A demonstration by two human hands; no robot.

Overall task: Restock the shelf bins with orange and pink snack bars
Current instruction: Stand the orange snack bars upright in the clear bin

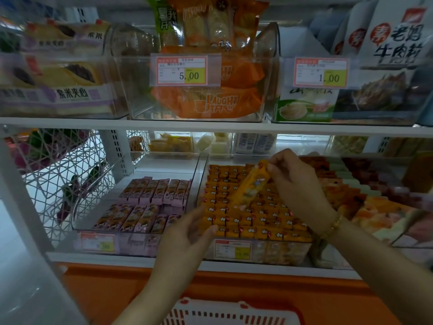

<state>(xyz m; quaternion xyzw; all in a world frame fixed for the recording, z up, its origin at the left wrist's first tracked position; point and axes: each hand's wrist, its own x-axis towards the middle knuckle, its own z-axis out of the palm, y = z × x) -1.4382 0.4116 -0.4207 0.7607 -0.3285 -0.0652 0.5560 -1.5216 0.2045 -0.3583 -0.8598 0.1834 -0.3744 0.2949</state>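
My right hand (297,186) pinches the top end of an orange snack bar (250,184) and holds it slanted over the clear bin of orange bars (257,250), which is packed in rows. My left hand (187,233) hovers with relaxed fingers at that bin's front left corner, just under the bar's lower end, holding nothing. To the left, a clear bin of pink snack bars (140,245) holds two rows and has bare room at its back.
A red-and-white basket (225,313) sits below my hands. Wire baskets (58,184) hang at the left. Bins of mixed snacks (375,207) lie at the right. The upper shelf (210,127) carries clear bins with price tags.
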